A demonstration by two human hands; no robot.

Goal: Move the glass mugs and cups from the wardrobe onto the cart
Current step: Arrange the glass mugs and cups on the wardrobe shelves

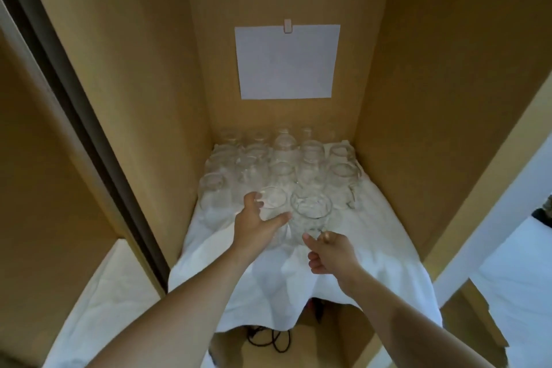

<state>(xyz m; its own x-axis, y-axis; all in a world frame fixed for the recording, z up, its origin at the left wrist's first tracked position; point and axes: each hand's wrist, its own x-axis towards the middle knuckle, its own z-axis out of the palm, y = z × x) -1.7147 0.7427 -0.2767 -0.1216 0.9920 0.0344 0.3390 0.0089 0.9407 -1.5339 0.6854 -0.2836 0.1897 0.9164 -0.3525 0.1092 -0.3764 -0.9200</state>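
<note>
One front glass cup (273, 212) is gripped by the left hand (254, 225); the handle of the neighbouring glass mug (312, 212) is pinched by the right hand (331, 252) fingers (309, 240).

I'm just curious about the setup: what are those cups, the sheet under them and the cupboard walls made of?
The mugs and cups: clear glass by the look, see-through with bright rims. The white cloth under them: soft fabric, since it wrinkles and drapes over the edge. The wardrobe walls: probably matte, tan wood-look board; no grain is visible.
</note>
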